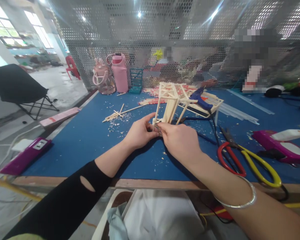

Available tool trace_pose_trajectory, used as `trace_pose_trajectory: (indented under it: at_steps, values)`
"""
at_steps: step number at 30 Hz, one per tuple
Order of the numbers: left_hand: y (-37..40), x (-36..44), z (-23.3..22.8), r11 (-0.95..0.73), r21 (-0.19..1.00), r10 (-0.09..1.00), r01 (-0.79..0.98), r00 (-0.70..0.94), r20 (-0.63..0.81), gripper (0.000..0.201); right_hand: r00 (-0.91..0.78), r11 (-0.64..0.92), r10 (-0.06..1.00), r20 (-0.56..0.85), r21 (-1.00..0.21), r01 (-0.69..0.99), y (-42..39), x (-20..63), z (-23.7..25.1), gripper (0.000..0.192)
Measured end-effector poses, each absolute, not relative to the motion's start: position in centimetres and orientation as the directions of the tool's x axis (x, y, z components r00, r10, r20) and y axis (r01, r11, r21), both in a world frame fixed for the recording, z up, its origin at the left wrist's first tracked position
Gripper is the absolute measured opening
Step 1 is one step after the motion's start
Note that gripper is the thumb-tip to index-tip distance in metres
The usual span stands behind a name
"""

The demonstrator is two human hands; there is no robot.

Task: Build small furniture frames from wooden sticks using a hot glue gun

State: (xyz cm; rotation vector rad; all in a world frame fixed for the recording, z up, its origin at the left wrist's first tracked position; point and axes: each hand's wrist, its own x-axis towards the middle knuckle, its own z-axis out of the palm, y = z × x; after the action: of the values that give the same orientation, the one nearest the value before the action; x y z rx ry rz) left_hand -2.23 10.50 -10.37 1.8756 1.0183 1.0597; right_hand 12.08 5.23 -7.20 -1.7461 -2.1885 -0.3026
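- red-and-yellow scissors (pixel 247 160) on the blue table (pixel 85 140)
- blue glue gun (pixel 201 100)
- two pink bottles (pixel 112 75)
- teal mesh basket (pixel 136 80)
- magenta tool (pixel 280 145), perhaps another glue gun
- black chair (pixel 15 85)

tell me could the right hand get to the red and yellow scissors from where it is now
Probably yes. The scissors lie flat on the blue table just beside the right hand, with nothing between them. But that hand and the left hand are both pinching the stick frame.

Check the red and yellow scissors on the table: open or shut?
Open. The scissors lie with red and yellow handle loops spread apart on the blue table.
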Motion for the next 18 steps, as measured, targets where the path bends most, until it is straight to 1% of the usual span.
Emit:
trace_pose_trajectory:
  at_steps: [12,15,18]
  values:
    - [10.4,-2.1,-10.2,-0.403,0.865,0.895,0.300,0.328,0.304,0.075,-0.219,0.255,0.893,0.393,-0.040,0.966,5.4,12.1,-7.3,0.026]
    - [10.2,-2.1,-10.1,-0.394,0.870,0.896,0.296,0.336,0.291,0.076,-0.235,0.284,0.865,0.444,-0.045,0.958,5.1,12.4,-7.2,0.028]
    - [10.1,-2.1,-10.0,-0.388,0.881,0.888,0.269,0.363,0.281,0.078,-0.242,0.340,0.800,0.549,-0.082,0.937,4.1,13.4,-6.8,0.031]
